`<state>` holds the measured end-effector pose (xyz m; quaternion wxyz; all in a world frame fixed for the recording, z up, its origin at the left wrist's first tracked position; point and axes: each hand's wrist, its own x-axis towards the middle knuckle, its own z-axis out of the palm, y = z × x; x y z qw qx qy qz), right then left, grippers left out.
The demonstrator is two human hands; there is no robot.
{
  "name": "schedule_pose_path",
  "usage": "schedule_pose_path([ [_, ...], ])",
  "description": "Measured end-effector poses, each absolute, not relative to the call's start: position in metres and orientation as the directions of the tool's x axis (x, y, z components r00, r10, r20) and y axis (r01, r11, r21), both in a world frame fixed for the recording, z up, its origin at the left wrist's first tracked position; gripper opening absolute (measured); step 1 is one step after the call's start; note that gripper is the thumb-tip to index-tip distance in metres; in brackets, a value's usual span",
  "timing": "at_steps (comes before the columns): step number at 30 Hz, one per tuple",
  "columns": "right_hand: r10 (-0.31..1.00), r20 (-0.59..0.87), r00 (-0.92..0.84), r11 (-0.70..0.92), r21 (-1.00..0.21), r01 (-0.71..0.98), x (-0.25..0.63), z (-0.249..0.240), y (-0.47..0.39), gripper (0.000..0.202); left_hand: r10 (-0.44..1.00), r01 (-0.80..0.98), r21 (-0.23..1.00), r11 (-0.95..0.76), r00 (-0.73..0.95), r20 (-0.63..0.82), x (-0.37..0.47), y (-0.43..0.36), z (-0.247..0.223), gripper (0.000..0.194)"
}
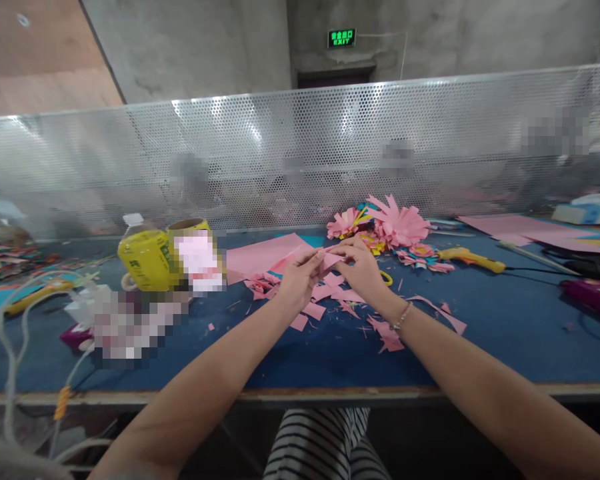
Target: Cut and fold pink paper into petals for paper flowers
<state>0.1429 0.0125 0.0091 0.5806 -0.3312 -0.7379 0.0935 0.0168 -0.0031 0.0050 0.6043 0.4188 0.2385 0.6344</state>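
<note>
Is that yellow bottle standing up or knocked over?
Knocked over: the yellow bottle lies on its side on the blue table, white cap pointing away.

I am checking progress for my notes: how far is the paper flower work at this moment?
Done: several finished pink paper flowers lie at the back of the blue table. In hand: the left hand and right hand together pinch a small pink paper piece. Left: loose cut pink pieces lie under the hands, and a whole pink sheet lies uncut behind them.
</note>
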Motion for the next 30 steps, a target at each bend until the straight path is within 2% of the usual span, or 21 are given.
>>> schedule_pose_path([
  [8,0.632,0.772,-0.064,0.728,-0.564,0.389,0.143,0.007,0.015,0.013,0.973,-0.49,0.851,-0.19,0.018,0.228,0.018,-0.001,0.004,0.02],
  [13,0.658,0.745,-0.108,0.724,-0.588,0.36,0.143,0.009,0.014,0.01,0.956,-0.483,0.838,-0.256,0.0,0.292,0.019,0.0,0.003,0.017],
  [21,0.732,0.658,-0.175,0.678,-0.727,0.104,0.143,0.005,0.018,0.026,0.928,-0.441,0.821,-0.362,-0.084,0.364,0.012,0.006,0.005,0.017],
  [27,0.754,0.639,-0.153,0.653,-0.704,0.28,0.142,0.009,0.013,0.018,0.912,-0.408,0.82,-0.401,-0.095,0.399,0.011,0.009,0.003,0.016],
  [30,0.757,0.636,-0.153,0.649,-0.704,0.288,0.143,0.009,0.014,0.017,0.912,-0.393,0.827,-0.403,-0.093,0.4,0.011,0.008,0.002,0.017],
])
